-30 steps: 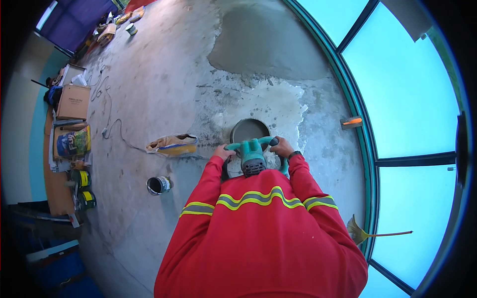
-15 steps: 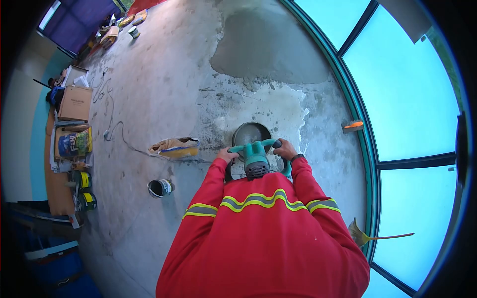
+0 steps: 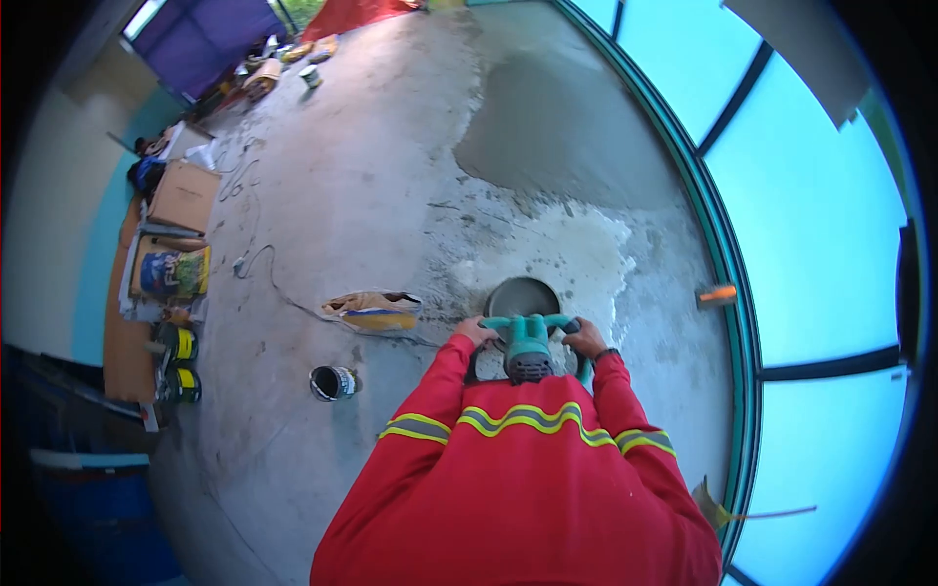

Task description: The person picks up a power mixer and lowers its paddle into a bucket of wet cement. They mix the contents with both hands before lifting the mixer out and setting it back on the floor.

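A green handheld power mixer (image 3: 529, 344) is held close in front of my red-sleeved body, over a round dark bucket (image 3: 495, 298). Grey wet mix (image 3: 524, 299) shows inside the bucket. My left hand (image 3: 475, 332) is wrapped round the mixer's left handle. On the opposite handle my right hand (image 3: 586, 339) is closed, with a dark band at its wrist. The mixer's shaft and paddle are hidden from view.
An opened paper bag (image 3: 373, 313) and a small bucket (image 3: 334, 383) stand to the left. Smooth wet screed (image 3: 557, 127) covers the floor ahead. An orange-handled trowel (image 3: 716, 296) and a broom (image 3: 718, 510) rest by the right window frame. A cable (image 3: 293, 301) crosses the floor.
The camera view has shifted, so the room appears lower and further right. Both hands stay on the mixer handles, and the mixer remains over the bucket.
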### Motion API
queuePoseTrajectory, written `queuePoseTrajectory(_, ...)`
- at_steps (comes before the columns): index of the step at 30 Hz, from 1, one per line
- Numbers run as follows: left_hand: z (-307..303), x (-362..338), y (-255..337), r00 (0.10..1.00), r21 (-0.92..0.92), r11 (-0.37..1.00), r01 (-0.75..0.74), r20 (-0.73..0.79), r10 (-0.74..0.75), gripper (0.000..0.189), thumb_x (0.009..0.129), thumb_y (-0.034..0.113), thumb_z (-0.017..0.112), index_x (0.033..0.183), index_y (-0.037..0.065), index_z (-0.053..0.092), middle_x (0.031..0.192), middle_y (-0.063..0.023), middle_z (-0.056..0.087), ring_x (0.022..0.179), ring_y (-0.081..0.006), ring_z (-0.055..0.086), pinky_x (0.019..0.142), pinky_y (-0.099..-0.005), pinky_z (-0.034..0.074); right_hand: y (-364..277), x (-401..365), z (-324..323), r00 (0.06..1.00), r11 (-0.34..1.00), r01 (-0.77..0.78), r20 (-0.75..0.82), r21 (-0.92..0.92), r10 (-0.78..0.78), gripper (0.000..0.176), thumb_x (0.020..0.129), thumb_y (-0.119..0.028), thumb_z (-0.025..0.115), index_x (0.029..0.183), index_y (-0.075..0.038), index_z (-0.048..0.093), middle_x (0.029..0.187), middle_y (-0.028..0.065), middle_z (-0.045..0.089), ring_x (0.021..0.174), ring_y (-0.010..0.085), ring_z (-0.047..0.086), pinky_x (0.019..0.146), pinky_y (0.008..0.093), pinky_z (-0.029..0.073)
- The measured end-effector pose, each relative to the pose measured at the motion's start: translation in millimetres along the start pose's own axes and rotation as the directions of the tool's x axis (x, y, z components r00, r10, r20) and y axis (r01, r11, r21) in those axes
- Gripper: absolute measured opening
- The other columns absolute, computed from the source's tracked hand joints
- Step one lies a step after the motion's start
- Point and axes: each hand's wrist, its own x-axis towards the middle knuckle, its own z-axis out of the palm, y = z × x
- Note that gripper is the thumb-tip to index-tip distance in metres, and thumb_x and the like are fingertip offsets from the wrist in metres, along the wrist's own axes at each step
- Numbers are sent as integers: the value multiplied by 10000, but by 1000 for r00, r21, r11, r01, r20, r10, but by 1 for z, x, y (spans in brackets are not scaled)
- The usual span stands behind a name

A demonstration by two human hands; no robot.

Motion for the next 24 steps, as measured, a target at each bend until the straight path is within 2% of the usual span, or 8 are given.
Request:
queuePoseTrajectory(3, 1, 7, -10, 1000, 62, 998, 0, -31, 2, 284, 686, 171, 740, 901, 27, 623, 666, -75, 644, 540, -155, 614, 529, -326, 507, -7, -1, -2, 1000, 1000, -18, 19, 13, 17, 452, 611, -235, 727, 978, 1, 611, 775, 140, 643, 697, 256, 634, 655, 380, 511)
queuePoseTrajectory(8, 1, -3, 8, 1000, -4, 1000, -2, -1, 2, 300, 688, 173, 740, 921, 21, 628, 665, -64, 645, 541, -153, 609, 535, -316, 503, 19, 13, 3, 1000, 999, 17, -26, -46, -18, 403, 628, -203, 740, 954, -5, 608, 726, 110, 624, 644, 215, 618, 607, 355, 506)
queuePoseTrajectory(12, 1, -4, 13, 1000, 13, 1000, -29, 8, 29, 297, 689, 176, 740, 906, 8, 624, 668, -62, 643, 530, -149, 598, 529, -313, 500, 1, -1, -1, 1000, 1000, -13, -24, -25, 12, 383, 633, -176, 751, 939, -12, 588, 704, 93, 608, 583, 202, 598, 544, 350, 493)
queuePoseTrajectory(13, -1, -3, 17, 999, 46, 999, -3, 37, 1, 423, 687, 175, 740, 1043, -16, 616, 678, -71, 647, 525, -151, 600, 524, -312, 502, 4, 1, 0, 999, 1000, -28, -20, -7, 28, 377, 634, -170, 750, 934, -13, 583, 702, 89, 605, 577, 198, 596, 539, 346, 493)
queuePoseTrajectory(16, 4, 13, 1, 999, 9, 1000, 24, 39, -24, 620, 683, 175, 739, 1230, -36, 537, 683, -78, 649, 524, -153, 605, 517, -304, 504, -2, -5, -2, 998, 998, -56, 0, 30, 56, 368, 636, -162, 747, 925, -14, 573, 695, 82, 596, 572, 189, 593, 535, 337, 494)
queuePoseTrajectory(17, 2, 14, 3, 997, -3, 999, 46, 69, -46, 787, 675, 170, 741, 1361, -35, 414, 688, -84, 651, 525, -152, 611, 515, -297, 508, -2, -4, -2, 998, 997, -61, 6, 41, 61, 366, 636, -160, 746, 922, -13, 571, 693, 80, 594, 572, 186, 593, 535, 334, 494)
queuePoseTrajectory(20, 3, 10, 6, 1000, 57, 998, 15, 26, -17, 613, 679, 164, 738, 1225, -33, 540, 674, -76, 642, 521, -150, 609, 509, -295, 508, 2, -3, -2, 997, 997, -77, -6, 15, 78, 400, 615, -179, 754, 941, 1, 608, 762, 117, 642, 662, 216, 632, 602, 357, 508)
queuePoseTrajectory(24, 1, 4, 15, 999, 2, 1000, -2, 48, 1, 344, 690, 152, 741, 977, 2, 624, 661, -65, 633, 525, -148, 605, 520, -296, 510, -1, -2, -2, 997, 997, -63, -37, -32, 62, 415, 618, -209, 764, 938, 5, 610, 771, 120, 646, 667, 222, 637, 615, 360, 514)
